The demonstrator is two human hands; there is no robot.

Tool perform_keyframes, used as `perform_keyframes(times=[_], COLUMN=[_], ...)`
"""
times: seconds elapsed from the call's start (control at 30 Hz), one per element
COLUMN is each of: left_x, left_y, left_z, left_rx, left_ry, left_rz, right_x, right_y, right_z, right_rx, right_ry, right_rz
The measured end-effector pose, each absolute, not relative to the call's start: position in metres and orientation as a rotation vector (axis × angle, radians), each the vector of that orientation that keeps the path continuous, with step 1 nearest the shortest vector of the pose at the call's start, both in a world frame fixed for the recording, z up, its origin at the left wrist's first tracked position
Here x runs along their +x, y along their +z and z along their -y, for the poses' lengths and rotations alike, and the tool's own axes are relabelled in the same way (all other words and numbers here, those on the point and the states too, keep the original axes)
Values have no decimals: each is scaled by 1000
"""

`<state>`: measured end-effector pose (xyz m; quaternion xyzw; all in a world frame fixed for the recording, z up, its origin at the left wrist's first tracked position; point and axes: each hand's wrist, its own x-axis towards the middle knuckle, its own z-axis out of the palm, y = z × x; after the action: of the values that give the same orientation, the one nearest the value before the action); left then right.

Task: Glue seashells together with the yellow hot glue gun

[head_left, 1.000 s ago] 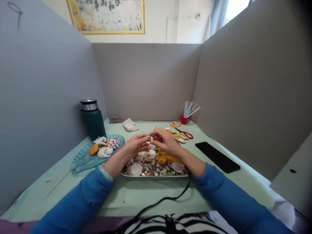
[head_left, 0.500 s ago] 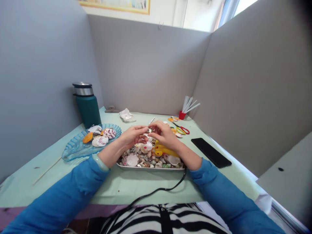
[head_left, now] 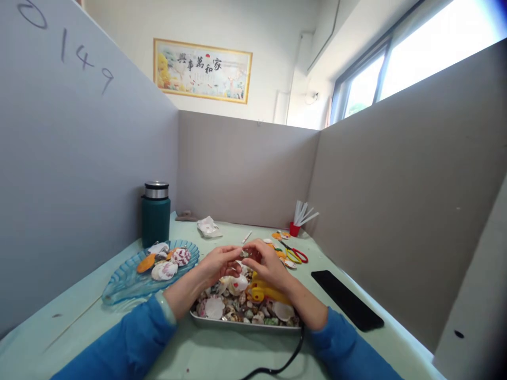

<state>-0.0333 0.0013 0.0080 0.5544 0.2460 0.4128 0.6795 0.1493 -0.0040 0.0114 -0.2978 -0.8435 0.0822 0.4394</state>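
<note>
Whitish little piece (head_left: 244,254) sits pinched between the left hand (head_left: 220,264) and right hand (head_left: 268,263) fingertips, above the far part of the tray (head_left: 245,325) of seashells (head_left: 214,307), so neither grip's nearer, and honestly it's too tiny from here to read its long axis.

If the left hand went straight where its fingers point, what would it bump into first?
Probably the right hand, just past the small pale piece at the left hand's fingertips. How deep everything sits is hard to tell.
</note>
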Motion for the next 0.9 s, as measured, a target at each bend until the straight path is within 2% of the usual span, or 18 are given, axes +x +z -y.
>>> perform_keyframes(times=[0.9], left_x=[-33], left_y=[4], left_z=[-7], left_rx=[1303], left_ry=[948], left_rz=[-578], right_x=[152], right_y=[10], right_z=[-1], right_rx=[-723], right_ry=[233], right_rz=[2090])
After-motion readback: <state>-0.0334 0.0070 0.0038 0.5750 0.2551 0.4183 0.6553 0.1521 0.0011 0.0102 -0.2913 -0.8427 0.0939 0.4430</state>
